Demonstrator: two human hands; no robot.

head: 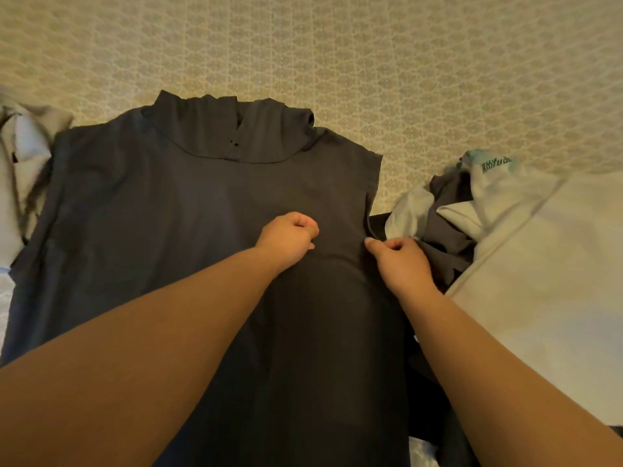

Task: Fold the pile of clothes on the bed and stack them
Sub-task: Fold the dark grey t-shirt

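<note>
The dark grey collared fabric shirt (188, 210) lies spread flat on the cream patterned bedspread (404, 79), collar at the far end and hem toward the person, with its sleeves not showing at the sides. The left hand (286, 239) rests on the shirt's middle, fingers curled into a loose fist with thumb against forefinger; whether a fold of cloth is pinched there cannot be told. The right hand (399, 261) sits at the shirt's right edge, fingers curled, thumb and forefinger closed on the side seam of the fabric. Both bare forearms extend from the near edge over the shirt's lower half. Just right of the shirt lies a loose pile of pale grey and dark garments (478, 224), one pale piece bearing teal printed lettering that is too blurred to read. Left of the shirt, touching its edge, lies a crumpled pale grey garment (23, 170)
</note>
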